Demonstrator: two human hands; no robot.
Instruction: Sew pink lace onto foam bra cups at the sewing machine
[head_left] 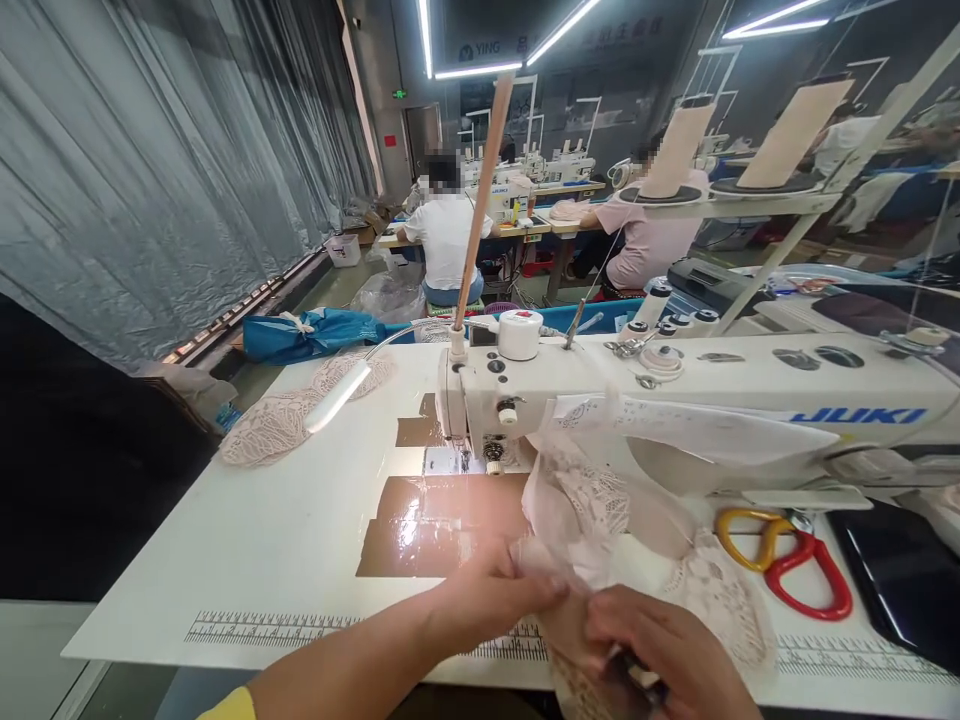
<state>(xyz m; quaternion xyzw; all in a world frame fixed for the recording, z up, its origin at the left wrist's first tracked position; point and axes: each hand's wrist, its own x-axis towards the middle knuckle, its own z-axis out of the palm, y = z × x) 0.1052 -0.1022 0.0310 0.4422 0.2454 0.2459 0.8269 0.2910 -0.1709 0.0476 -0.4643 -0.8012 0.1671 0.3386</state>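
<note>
Beige lace piece on the counter, right of the presser foot of the JUKI sewing machine, its near end hanging between the hands at the near edge. Left hand pinches the sheer fabric, thumb on top. Right hand curled, close by, around a small dark tool; type too blurred to tell. Step, as I judge it: hand-work on the lace edge, away from the needle, perhaps trimming. Next move would call for steady tension from the left, tool kept off the mesh.
</note>
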